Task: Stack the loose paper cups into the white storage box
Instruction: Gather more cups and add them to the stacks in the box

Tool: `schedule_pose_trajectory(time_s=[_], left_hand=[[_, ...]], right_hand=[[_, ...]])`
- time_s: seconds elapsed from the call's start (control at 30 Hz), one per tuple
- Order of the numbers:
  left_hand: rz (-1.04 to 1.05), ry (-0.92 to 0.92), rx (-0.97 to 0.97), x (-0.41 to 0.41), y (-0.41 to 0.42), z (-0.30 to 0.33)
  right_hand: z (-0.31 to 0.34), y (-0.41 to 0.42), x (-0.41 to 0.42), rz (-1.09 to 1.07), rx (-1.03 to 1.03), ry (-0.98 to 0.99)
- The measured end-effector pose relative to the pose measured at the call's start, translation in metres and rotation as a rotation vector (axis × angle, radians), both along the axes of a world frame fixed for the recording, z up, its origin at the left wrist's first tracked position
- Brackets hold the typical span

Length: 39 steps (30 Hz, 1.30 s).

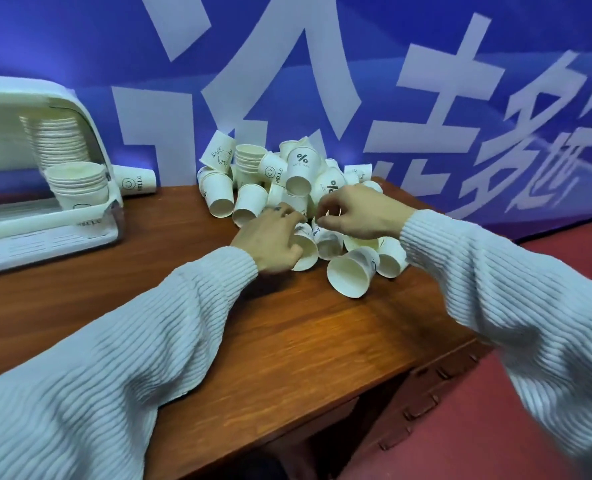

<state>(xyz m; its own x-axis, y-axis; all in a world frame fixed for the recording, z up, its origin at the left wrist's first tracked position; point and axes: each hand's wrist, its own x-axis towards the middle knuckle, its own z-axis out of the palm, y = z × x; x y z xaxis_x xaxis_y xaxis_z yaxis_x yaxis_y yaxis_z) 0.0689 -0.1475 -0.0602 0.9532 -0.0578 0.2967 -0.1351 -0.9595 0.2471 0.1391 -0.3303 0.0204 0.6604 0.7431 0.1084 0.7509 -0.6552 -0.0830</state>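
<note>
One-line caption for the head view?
Both hands reach into the cup pile; white storage box already holds stacks.

We see both arms in pale ribbed knit sleeves [121, 341], loose and ending at snug cuffs. The left hand [270, 237] bears small dark finger markings.

Both hands at the heap of paper cups [287, 174] on the wooden table [287, 341].

The left hand [270, 240] curls round a cup lying on its side [305, 249]; the right hand [360, 213] pinches the rim of another cup [327, 239] just beside it. The white storage box [45, 174] stands at the far left (stacked cups inside), a blue banner [426, 81] behind.
</note>
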Motion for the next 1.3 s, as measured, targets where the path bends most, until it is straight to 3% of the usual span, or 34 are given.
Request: schedule_pose_trajectory(time_s=[0.07, 0.17, 0.3, 0.43, 0.57, 0.67, 0.8, 1.1, 1.3], left_hand=[[-0.004, -0.009, 0.039, 0.002, -0.002, -0.004], [0.008, -0.077, 0.079, 0.004, -0.002, -0.008], [0.058, -0.146, 0.078, -0.001, 0.001, -0.005], [0.119, -0.234, 0.019, -0.012, 0.015, 0.012], [0.225, -0.396, -0.160, -0.036, 0.050, 0.041], [0.375, -0.541, -0.179, -0.062, 0.098, 0.062], [0.579, -0.647, -0.232, -0.109, 0.159, 0.085], [0.885, -0.712, -0.427, -0.174, 0.222, 0.082], [0.909, -0.693, -0.419, -0.178, 0.250, 0.068]], right_hand=[[-0.002, -0.012, -0.011, 0.017, -0.119, 0.027], [-0.017, -0.018, -0.023, 0.003, -0.330, -0.112], [-0.024, -0.016, -0.025, 0.023, -0.399, -0.276], [-0.001, -0.008, -0.027, 0.033, -0.243, -0.263], [0.033, 0.020, -0.035, 0.045, 0.178, -0.109], [0.041, 0.061, -0.037, 0.052, 0.482, -0.052], [0.043, 0.137, -0.043, 0.126, 0.700, 0.092], [0.040, 0.294, -0.063, 0.152, 0.847, 0.297], [0.015, 0.350, -0.055, 0.068, 0.568, 0.196]])
